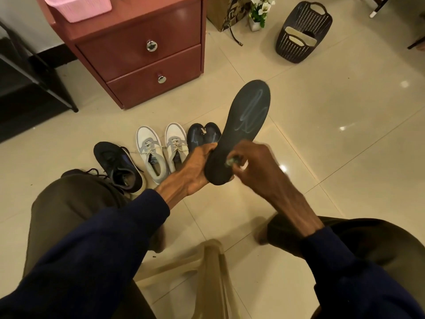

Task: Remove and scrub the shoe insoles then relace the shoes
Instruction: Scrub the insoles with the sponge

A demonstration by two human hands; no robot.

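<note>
Navy sleeves [92, 249]; left fingers [208, 148] tight around the insole [248, 111] heel, right fingers [245, 155] pinch-tight on a blurred object [231, 161].

Left hand [197, 166] is gripping the dark insole [249, 116] by its heel end. Right hand [255, 165] is pinching a small blurred object [231, 161] against it, above white sneakers [150, 150] on the floor [345, 157].

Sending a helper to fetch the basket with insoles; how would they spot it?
From the reddish drawer cabinet, look right across the tiled floor, past the white flowers. The basket is dark, perforated, with a handle and pale insoles inside, unlike the pink bin atop the cabinet.
</note>
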